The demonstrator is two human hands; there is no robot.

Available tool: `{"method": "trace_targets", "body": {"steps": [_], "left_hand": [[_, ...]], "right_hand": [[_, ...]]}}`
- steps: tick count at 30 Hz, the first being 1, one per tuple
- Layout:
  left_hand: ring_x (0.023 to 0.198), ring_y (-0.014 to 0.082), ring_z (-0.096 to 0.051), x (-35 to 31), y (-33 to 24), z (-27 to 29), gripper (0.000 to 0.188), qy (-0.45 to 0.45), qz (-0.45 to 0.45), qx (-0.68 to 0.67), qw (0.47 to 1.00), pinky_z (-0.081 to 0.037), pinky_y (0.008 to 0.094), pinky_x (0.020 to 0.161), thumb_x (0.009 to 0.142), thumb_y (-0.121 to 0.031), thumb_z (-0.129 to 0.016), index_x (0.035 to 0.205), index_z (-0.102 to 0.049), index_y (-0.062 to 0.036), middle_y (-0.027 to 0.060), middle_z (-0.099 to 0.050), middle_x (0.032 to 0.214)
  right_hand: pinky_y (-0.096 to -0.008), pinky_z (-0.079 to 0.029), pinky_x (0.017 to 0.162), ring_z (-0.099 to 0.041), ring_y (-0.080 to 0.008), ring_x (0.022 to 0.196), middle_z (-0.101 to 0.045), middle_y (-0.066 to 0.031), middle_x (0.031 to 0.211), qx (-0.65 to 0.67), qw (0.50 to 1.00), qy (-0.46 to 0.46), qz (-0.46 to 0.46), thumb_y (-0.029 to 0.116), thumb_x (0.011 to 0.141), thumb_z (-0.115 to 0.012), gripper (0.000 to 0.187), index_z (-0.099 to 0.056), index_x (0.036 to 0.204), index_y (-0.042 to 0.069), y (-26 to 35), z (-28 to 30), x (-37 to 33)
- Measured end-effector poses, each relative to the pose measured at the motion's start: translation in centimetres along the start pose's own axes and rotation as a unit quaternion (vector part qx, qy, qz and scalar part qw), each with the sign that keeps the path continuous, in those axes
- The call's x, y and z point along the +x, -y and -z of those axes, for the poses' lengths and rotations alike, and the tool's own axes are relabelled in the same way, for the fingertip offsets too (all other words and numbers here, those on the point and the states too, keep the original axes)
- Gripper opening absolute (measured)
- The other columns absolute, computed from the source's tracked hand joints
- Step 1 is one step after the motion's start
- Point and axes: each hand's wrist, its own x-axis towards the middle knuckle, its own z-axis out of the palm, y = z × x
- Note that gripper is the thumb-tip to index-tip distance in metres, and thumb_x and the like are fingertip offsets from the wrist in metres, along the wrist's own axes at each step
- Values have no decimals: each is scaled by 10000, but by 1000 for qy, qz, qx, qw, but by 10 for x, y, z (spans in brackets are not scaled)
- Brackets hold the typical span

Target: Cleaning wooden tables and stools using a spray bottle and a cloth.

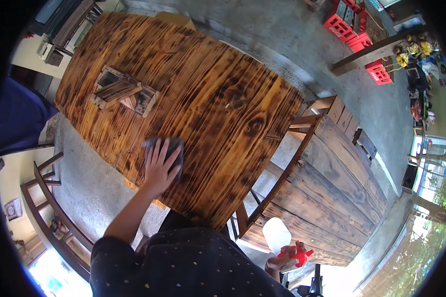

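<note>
My left hand (160, 166) holds a dark grey cloth (176, 145) down against the scorched-grain wooden tabletop (208, 123), near its front edge. The fingers lie over the cloth, and its far edge looks smeared by motion. Low on the right, my right hand (274, 263) is closed around a white spray bottle (276, 234) with a red trigger head (298, 254). The bottle is tilted, its white base pointing up and away, in front of a second table. Part of my right hand is hidden behind the trigger head and my shirt.
A small wooden caddy (125, 91) stands on the tabletop, left of centre. To the right is a lower plank table (327, 183) with a dark wooden piece (365, 143) at its far edge. A wooden chair (59, 218) is at left; red crates (343, 24) stand far right.
</note>
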Motion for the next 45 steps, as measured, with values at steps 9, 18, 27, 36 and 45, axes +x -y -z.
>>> {"method": "trace_targets", "body": {"steps": [9, 18, 27, 36, 45], "left_hand": [[1469, 299, -105, 302, 5, 16, 562, -92, -16, 57, 994, -116, 475, 1183, 1003, -553, -221, 1525, -178, -347, 38, -98, 1606], [1480, 290, -31, 359, 40, 48, 629, -75, 286, 0, 955, -71, 449, 1191, 970, -615, -197, 1532, -109, -347, 29, -33, 1613], [1464, 388, -39, 303, 57, 25, 619, -90, 424, -12, 901, -81, 498, 1173, 979, -584, -181, 1538, -86, -336, 113, -41, 1607], [1471, 333, -60, 344, 89, 38, 613, -97, 253, 28, 962, -83, 468, 1192, 979, -594, -197, 1533, -104, -348, 38, -47, 1612], [1456, 413, -39, 302, 48, 32, 614, -101, 389, -21, 915, -74, 544, 1166, 987, -551, -185, 1542, -109, -299, 103, -27, 1609]], "right_hand": [[-329, -416, 699, -465, -145, 643, -508, -89, 769, 5, 999, 2, 34, 193, 888, -403, 256, -439, 974, -46, -9, -6, 32], [-315, -405, 669, -462, -139, 636, -519, -106, 828, 18, 999, 0, 40, 205, 895, -407, 277, -435, 1012, -45, -14, -17, 42], [-302, -393, 639, -459, -133, 630, -529, -122, 888, 25, 998, -38, 36, 216, 901, -411, 300, -432, 1050, -43, -13, -27, 46], [-288, -382, 609, -455, -128, 623, -540, -139, 947, 42, 995, -42, 82, 228, 908, -415, 325, -428, 1088, -42, -28, -52, 80], [-274, -370, 579, -452, -122, 616, -551, -155, 1007, 65, 993, -65, 69, 240, 914, -419, 351, -425, 1125, -40, -3, -45, 61]]}}
